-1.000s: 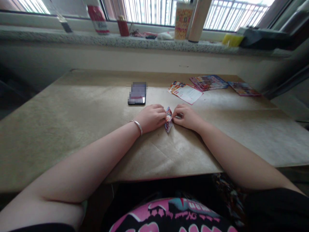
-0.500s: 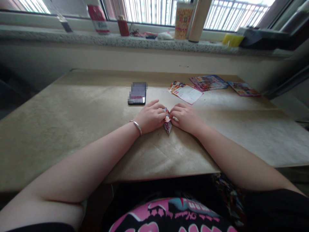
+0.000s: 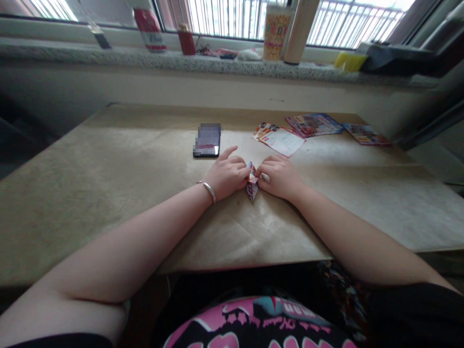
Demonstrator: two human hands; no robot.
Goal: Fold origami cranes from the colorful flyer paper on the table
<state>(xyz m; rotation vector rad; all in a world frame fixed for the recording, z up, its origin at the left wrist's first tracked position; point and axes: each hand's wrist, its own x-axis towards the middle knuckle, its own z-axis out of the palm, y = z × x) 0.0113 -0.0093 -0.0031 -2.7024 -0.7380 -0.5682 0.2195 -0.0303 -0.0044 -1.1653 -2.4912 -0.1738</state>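
Observation:
A small folded piece of colourful printed paper [image 3: 252, 183] lies on the brown paper-covered table [image 3: 108, 183], pinched between both hands. My left hand [image 3: 229, 175], with a silver bracelet on the wrist, grips its left side, forefinger lifted slightly. My right hand [image 3: 280, 177] holds the right side with curled fingers. Most of the paper's top is hidden by my fingers; its pointed lower end shows toward me.
A dark phone [image 3: 207, 140] lies just beyond my left hand. Printed leaflets [image 3: 282, 139] and booklets [image 3: 313, 123] sit at the far right. The stone windowsill [image 3: 108, 55] behind carries cups, a red bottle [image 3: 186, 39] and a yellow item [image 3: 349, 61].
Both hands have drawn closer together over the folded paper. My left forefinger has lifted off it. The paper has shifted a little and stays on the table.

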